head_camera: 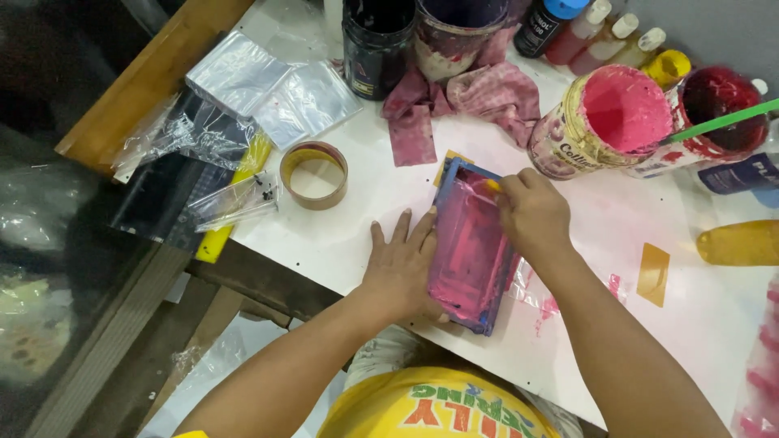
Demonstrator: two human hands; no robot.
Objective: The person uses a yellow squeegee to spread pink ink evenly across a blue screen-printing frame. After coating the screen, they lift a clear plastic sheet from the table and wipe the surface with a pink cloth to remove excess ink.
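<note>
My right hand [531,212] has its grip pinched narrow on a small yellow scraper [490,187] at the far end of the blue-framed printing screen [472,247]. My left hand [399,268] lies flat and open, pressing the frame's left edge. The frame's long axis runs away from me on the white worktop [357,219], pink ink can [604,122] beyond.
</note>
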